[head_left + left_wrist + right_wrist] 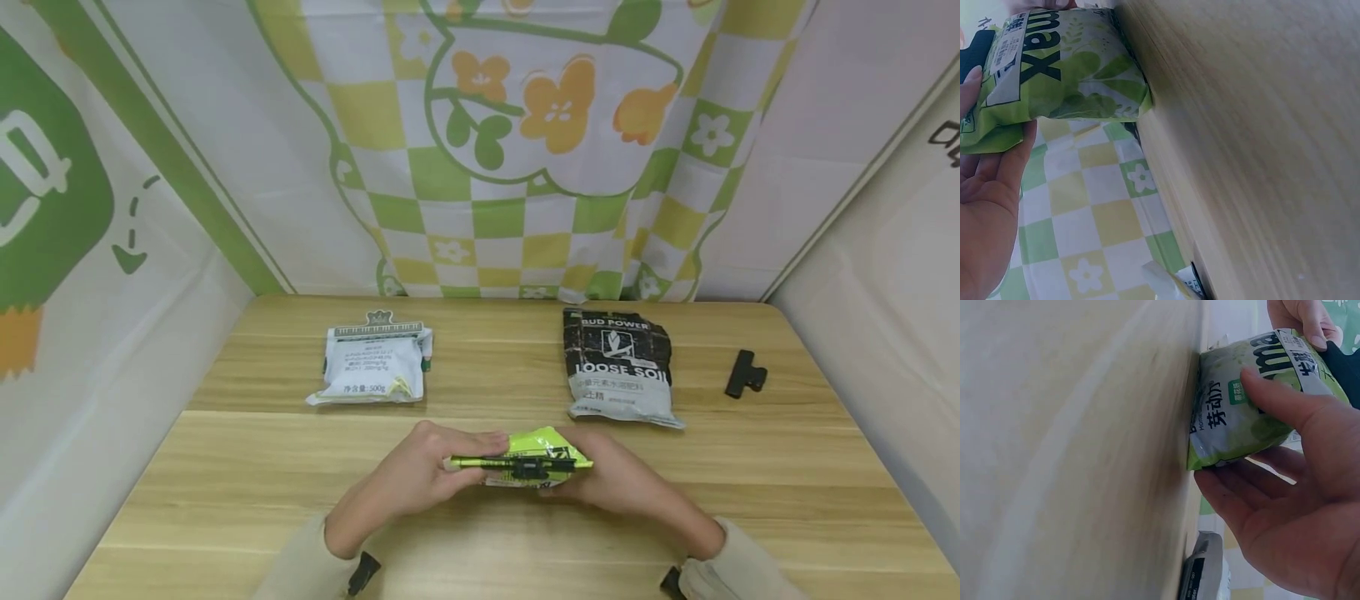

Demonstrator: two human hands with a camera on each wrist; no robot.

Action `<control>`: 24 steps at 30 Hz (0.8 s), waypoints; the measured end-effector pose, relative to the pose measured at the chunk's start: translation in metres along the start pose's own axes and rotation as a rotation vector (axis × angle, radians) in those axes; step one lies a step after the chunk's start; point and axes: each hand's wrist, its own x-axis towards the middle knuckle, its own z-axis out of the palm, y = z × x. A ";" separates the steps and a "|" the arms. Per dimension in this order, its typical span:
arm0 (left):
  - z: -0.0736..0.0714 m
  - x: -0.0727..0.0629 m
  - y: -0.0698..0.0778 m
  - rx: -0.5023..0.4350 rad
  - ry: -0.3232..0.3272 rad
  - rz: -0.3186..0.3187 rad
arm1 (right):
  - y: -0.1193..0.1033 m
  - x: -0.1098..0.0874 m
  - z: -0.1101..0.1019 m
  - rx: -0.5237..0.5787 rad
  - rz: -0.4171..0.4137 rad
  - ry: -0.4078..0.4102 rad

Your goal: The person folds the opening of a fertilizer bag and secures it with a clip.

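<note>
On the wooden table (480, 542) stands the green "max" pouch (543, 439), likely soft and slippery, best held where the right hand (618, 473) grips its side and left hand (420, 467) pinches its clipped top.

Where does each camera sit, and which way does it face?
Head: worn on the head, looking forward and down at the wooden table and green bag; the left hand, right hand and both sleeves show.
Left wrist: on that wrist, facing the green bag; the left hand shows large, part of the right hand at the top edge.
Right wrist: on that wrist, facing the green bag; the right hand shows large, part of the left hand at top right.
Both wrist views share the green bag, table and checked curtain.
</note>
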 end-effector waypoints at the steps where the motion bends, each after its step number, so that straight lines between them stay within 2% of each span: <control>1: 0.000 0.001 0.000 0.006 0.004 0.007 | 0.001 0.000 0.000 -0.007 0.005 0.009; 5: -0.001 0.004 -0.001 0.035 0.009 0.023 | 0.002 0.001 0.001 -0.026 0.005 0.031; 11: -0.006 0.013 -0.001 0.011 0.018 -0.004 | -0.002 0.002 -0.005 0.006 0.018 0.052; 14: -0.009 0.017 0.000 -0.003 0.050 -0.039 | -0.005 0.003 -0.009 0.073 0.042 0.049; 18: -0.012 0.025 0.000 -0.025 0.106 -0.094 | -0.008 0.005 -0.014 0.160 0.115 0.027; 21: -0.015 0.032 0.000 -0.063 0.137 -0.135 | -0.012 0.006 -0.017 0.190 0.186 0.017; 24: -0.018 0.037 0.000 -0.116 0.158 -0.191 | -0.016 0.007 -0.018 0.185 0.221 0.022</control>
